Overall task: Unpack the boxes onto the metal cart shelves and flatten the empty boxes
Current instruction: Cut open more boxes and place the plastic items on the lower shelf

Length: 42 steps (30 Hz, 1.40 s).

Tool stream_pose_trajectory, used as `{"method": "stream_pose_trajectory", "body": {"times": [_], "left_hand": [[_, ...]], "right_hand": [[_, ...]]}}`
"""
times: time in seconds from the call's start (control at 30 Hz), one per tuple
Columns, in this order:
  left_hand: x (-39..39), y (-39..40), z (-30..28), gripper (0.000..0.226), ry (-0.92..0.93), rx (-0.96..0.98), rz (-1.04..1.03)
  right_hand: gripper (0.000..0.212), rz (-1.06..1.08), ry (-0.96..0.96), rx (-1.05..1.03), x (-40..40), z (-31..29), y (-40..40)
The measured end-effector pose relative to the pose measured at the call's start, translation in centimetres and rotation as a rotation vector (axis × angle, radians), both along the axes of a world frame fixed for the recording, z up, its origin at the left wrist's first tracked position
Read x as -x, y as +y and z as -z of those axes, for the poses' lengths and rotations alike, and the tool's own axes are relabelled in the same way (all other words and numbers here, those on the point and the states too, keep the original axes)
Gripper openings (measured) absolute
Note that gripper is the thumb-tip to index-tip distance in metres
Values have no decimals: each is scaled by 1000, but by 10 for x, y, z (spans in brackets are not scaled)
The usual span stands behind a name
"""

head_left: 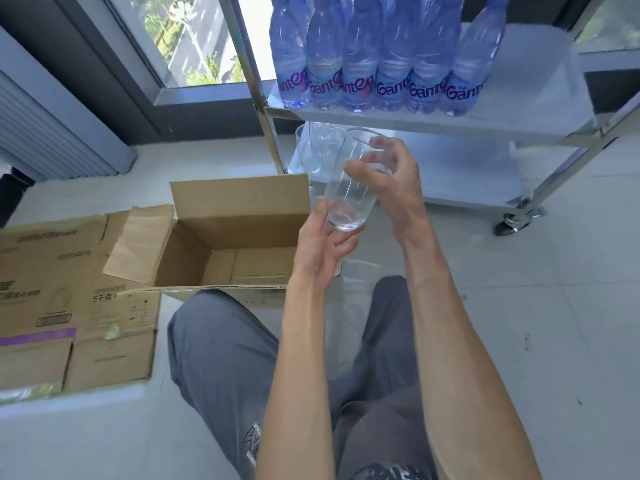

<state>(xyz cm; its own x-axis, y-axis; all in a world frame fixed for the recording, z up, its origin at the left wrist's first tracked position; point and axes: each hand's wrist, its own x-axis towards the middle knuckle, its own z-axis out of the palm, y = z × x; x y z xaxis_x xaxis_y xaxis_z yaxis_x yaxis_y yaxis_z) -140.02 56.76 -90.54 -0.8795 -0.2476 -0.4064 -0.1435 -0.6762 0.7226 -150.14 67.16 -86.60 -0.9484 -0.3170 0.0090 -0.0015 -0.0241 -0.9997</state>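
Two hands hold one clear glass (349, 188) up in front of the metal cart (554, 188). The floor (519, 323) is pale tile, and a big window (194, 39) is behind the cart, to its left. The cart's top shelf (540, 81) has a row of blue water bottles (374, 64) standing along its near edge. On the cart's lower shelf (467, 174), more clear glasses (313, 147) stand at the left end. An open box (221, 244) sits on the floor just left of the cart, and it looks bare inside. A flattened box (69, 306) lies farther left of the cart. The right hand (388, 174) curls around the upper part of the glass. The left hand (325, 244) holds the bottom with loosely bent fingers. The glass is tilted, with its mouth toward the cart.
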Motion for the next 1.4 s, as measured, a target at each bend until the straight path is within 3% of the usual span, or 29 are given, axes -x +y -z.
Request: {"method": "stream_pose_trajectory", "body": {"times": [0.13, 0.27, 0.37, 0.43, 0.6, 0.8, 0.9, 1.0, 1.2, 1.4], "left_hand": [[-4, -3, -5, 64, -37, -67, 72], [-9, 0, -7, 49, 83, -207, 31], [-9, 6, -6, 33, 127, -244, -11], [-8, 8, -4, 25, 152, -244, -41], [-8, 16, 7, 29, 178, -112, -119], [-10, 25, 22, 38, 148, -170, -183], [-7, 24, 20, 42, 40, -266, -177], [-4, 23, 21, 49, -95, -236, -71], [-7, 37, 28, 53, -14, -308, -105], [-3, 56, 39, 33, 4, -335, -94]], "right_hand": [[67, 28, -13, 83, 1, 2, 10], [50, -39, -123, 240, 4, -2, 13], [41, -63, -126, 188, 4, -6, 10], [49, -69, -99, 127, 2, -6, 6], [77, -110, -96, 43, -2, 1, 4], [74, -67, -25, -121, -2, 8, 12], [77, -25, -7, -128, -7, 11, 20], [71, 1, 2, -146, -11, 11, 27], [73, -45, 1, -108, -24, 9, 38], [90, 18, 57, -290, -30, 22, 51]]}}
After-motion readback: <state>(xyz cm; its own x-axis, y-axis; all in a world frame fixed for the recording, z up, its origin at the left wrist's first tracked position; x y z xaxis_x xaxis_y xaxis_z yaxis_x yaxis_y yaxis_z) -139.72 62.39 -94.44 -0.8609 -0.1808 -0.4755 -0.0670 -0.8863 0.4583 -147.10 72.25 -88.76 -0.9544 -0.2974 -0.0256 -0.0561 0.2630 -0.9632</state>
